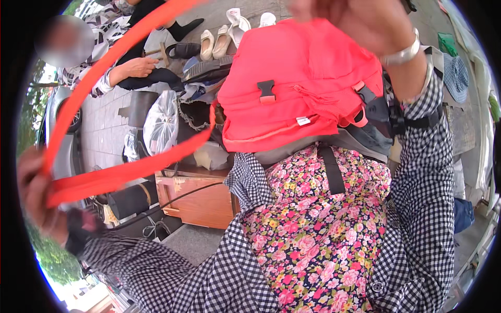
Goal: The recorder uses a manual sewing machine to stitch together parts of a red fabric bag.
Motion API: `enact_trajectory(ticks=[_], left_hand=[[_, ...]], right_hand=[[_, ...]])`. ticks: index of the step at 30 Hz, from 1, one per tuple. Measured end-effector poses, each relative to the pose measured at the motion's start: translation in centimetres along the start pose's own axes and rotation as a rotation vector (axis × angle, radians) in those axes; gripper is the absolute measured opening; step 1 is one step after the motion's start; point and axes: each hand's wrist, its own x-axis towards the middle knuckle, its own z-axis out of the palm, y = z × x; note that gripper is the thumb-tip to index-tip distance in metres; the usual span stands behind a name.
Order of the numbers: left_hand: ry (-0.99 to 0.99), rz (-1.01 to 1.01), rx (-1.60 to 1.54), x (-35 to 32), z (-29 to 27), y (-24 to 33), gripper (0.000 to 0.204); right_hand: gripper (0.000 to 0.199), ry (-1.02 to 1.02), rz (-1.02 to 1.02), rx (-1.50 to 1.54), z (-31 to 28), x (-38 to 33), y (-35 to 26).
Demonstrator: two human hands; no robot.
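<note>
Red strap [122, 176] is held in your left hand [37, 201]; this looks like strap-stretching. Your right hand's [360, 23] grip, I can't tell. Next likely needs gentle pulling.

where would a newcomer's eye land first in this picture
Probably on the bright red bag with dark buckles, filling the upper middle just beyond the flowered cloth on the person's front. Next comes the long orange-red strip, which sweeps across the left side, gripped by the left hand. At the upper right, the blurred right hand is over the bag's top, a silver bracelet at its wrist.
</note>
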Motion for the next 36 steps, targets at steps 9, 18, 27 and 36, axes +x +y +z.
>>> enact_trajectory(ticks=[9, 18, 27, 36], left_hand=[[-0.195, 0.256, 0.405, 0.1, 19.8, -12.5, 0.009], [-0.505, -0.485, -1.702, -4.3, 33.4, -3.0, 0.028], [-0.240, -0.429, -1.462, -5.1, 31.7, -6.7, 0.020], [-0.358, -0.711, -1.297, -3.8, 33.3, -6.0, 0.015]], right_hand=[[0.015, 0.087, 0.483, -0.407, 0.3, -4.9, 8.4], [0.008, 0.040, 0.401, -0.087, 4.3, -7.2, 4.5], [0.018, 0.117, 0.014, -1.193, 1.2, -9.9, 8.5], [0.013, 0.283, 0.322, -0.818, -2.2, -10.7, 9.4]])
